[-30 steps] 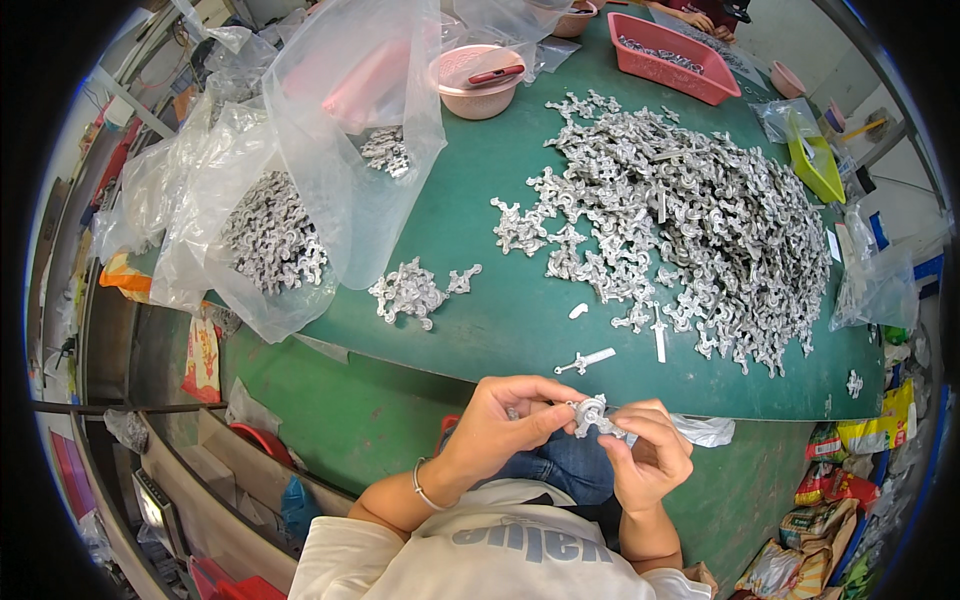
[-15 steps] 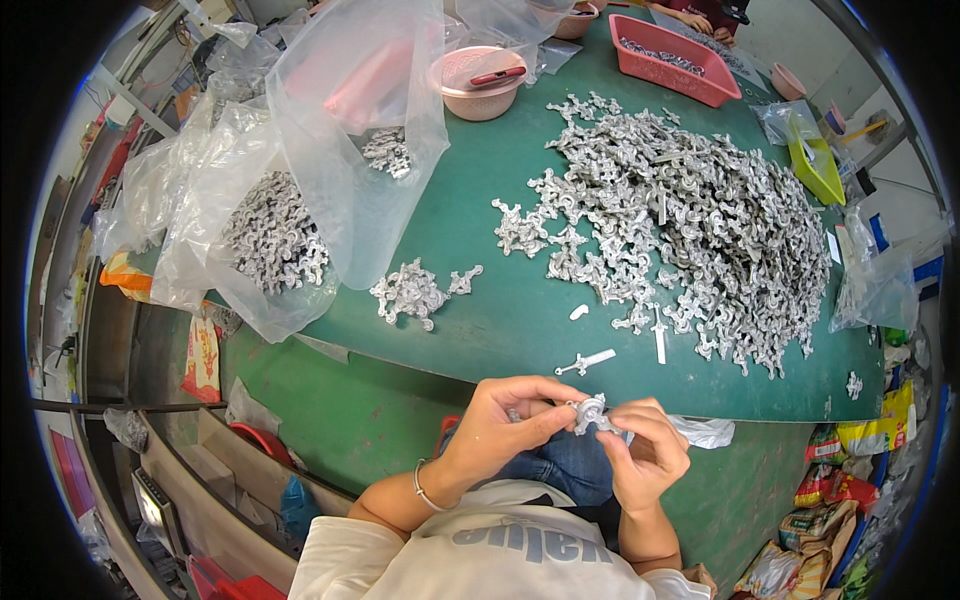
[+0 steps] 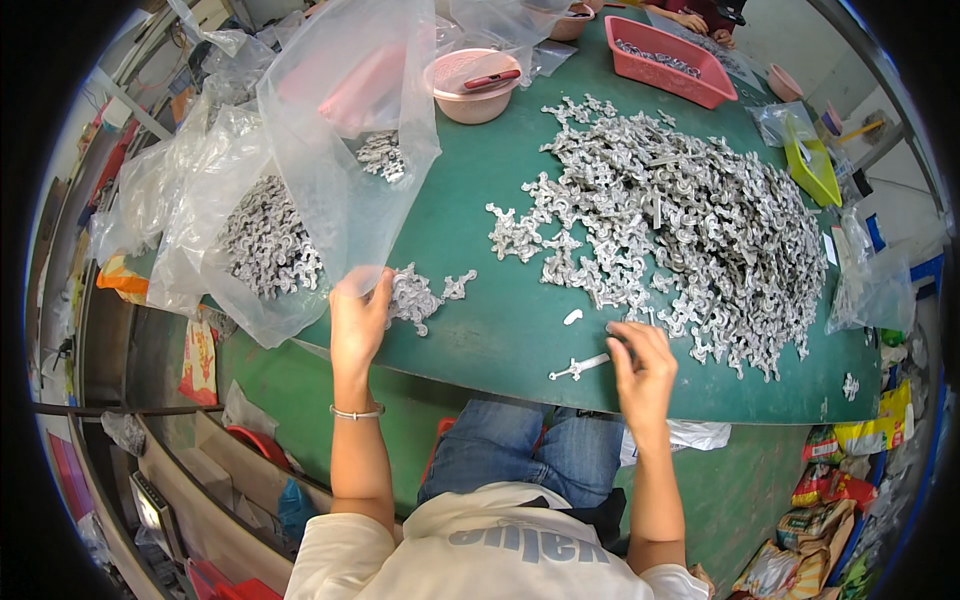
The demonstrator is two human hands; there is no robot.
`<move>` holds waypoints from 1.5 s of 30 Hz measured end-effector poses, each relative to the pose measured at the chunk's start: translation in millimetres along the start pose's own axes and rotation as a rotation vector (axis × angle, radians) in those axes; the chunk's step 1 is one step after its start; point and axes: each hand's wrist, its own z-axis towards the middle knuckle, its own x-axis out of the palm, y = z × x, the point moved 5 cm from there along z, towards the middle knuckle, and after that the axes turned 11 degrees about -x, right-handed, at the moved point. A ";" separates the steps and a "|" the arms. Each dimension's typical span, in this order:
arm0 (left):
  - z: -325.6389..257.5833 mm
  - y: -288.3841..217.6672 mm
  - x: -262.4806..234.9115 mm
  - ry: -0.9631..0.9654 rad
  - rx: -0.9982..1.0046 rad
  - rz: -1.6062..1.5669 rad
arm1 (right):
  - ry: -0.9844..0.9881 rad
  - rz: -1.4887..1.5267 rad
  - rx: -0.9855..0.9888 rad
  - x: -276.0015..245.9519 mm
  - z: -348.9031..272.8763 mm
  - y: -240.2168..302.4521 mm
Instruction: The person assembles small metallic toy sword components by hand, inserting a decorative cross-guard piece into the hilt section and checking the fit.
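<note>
Clear plastic bags (image 3: 270,210) at the left of the green table (image 3: 500,330) hold grey metal castings, a pink bowl (image 3: 472,85) carries a red-handled tool, and a pink tray (image 3: 672,60) at the far edge holds small parts. The left hand (image 3: 358,322) lies open-fingered beside a small cluster of castings (image 3: 420,295). The right hand (image 3: 640,362), fingers curled loosely and holding nothing I can make out, touches the near edge of the big loose heap (image 3: 690,220); snack packets (image 3: 850,490) litter the floor.

Green-topped worktable (image 3: 480,330) in daylight, shelving (image 3: 180,480) at near left, pale floor (image 3: 900,190) at far right
</note>
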 end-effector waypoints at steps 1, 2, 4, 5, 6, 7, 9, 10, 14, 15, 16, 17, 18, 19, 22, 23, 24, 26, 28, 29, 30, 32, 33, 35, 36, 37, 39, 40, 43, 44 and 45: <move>2.6 3.7 2.6 -0.032 0.016 0.008 | 0.028 -0.014 -0.054 9.1 5.5 9.1; 3.6 4.1 3.5 -0.061 0.033 0.017 | 0.095 -0.038 -0.071 18.5 9.3 16.4; 1.0 -1.3 5.3 -0.122 0.125 0.114 | 0.198 -0.215 -0.179 33.8 19.1 23.4; -1.3 -7.6 6.5 -0.186 0.218 0.207 | 0.197 -0.217 -0.180 36.7 20.4 20.5; -2.4 -9.8 7.4 -0.187 0.219 0.205 | 0.222 -0.247 -0.181 41.6 20.3 16.6; -4.7 -12.1 5.4 -0.207 0.210 0.141 | 0.246 -0.277 -0.183 45.1 20.3 14.0; -11.2 -17.9 0.6 -0.238 0.199 0.073 | 0.184 -0.213 -0.172 40.9 22.7 12.7; -16.4 -20.9 -1.9 -0.260 0.194 0.078 | 0.123 -0.148 -0.154 36.7 22.4 11.5; -45.8 -48.8 1.5 -0.145 0.232 -0.027 | 0.235 0.155 0.041 16.7 21.2 7.5; -52.4 -51.8 3.3 -0.081 0.248 -0.083 | 0.367 0.316 0.148 17.4 18.4 4.0; -58.2 -53.9 6.0 -0.017 0.265 -0.136 | 0.502 0.476 0.257 18.6 17.4 -1.0; -64.4 -58.7 9.3 0.040 0.290 -0.136 | 0.670 0.646 0.382 19.2 18.2 -4.9; -69.8 -60.3 13.8 0.097 0.309 -0.133 | 0.772 0.778 0.529 18.5 22.6 -6.6; -74.6 -61.2 17.9 0.152 0.282 -0.134 | 0.746 0.786 0.540 14.7 39.7 -9.7; -88.1 -56.9 33.1 0.314 0.191 -0.118 | 0.562 0.663 0.356 -4.7 136.2 -48.3; -91.4 -55.5 36.9 0.344 0.174 -0.121 | 0.306 0.579 0.282 -17.4 179.9 -63.5; -94.5 -55.4 45.9 0.392 0.167 -0.131 | 0.060 0.763 0.358 -28.4 213.8 -91.4; -98.7 -59.9 60.0 0.422 0.183 -0.182 | -0.173 1.166 0.364 -38.6 260.4 -124.6; -100.3 -61.6 65.5 0.446 0.195 -0.222 | -0.280 0.971 0.153 -29.4 272.4 -146.2; -97.9 -56.5 64.0 0.442 0.158 -0.207 | -0.245 0.965 0.128 -8.0 266.3 -130.9; -95.5 -57.0 67.5 0.458 0.141 -0.210 | -0.098 0.864 0.154 1.7 253.7 -135.2; -90.7 -54.1 74.2 0.465 0.143 -0.198 | 0.118 0.447 0.096 12.9 224.1 -126.2; -88.7 -53.1 78.5 0.461 0.185 -0.199 | 0.156 0.391 0.116 13.7 209.3 -122.9; -92.8 -47.9 77.4 0.452 0.190 -0.180 | 0.174 0.457 0.096 11.0 182.5 -90.1; -90.7 -48.0 77.6 0.454 0.182 -0.187 | 0.216 0.405 0.072 9.3 168.4 -76.8; -88.9 -49.3 77.9 0.456 0.175 -0.193 | 0.241 0.414 0.100 8.3 155.1 -68.0; -86.6 -51.8 78.6 0.481 0.135 -0.181 | 0.354 0.253 0.160 9.6 129.3 -53.0; -90.4 -49.8 77.8 0.496 0.127 -0.176 | 0.400 0.277 0.128 13.3 117.0 -41.9; -93.9 -45.1 84.6 0.542 0.090 -0.158 | 0.439 0.178 -0.028 22.2 95.9 -19.8; -94.2 -45.7 87.3 0.558 0.067 -0.172 | 0.421 0.152 -0.062 26.7 91.7 -18.7; -95.2 -45.2 89.4 0.564 0.058 -0.169 | 0.388 0.105 -0.092 31.6 89.7 -16.3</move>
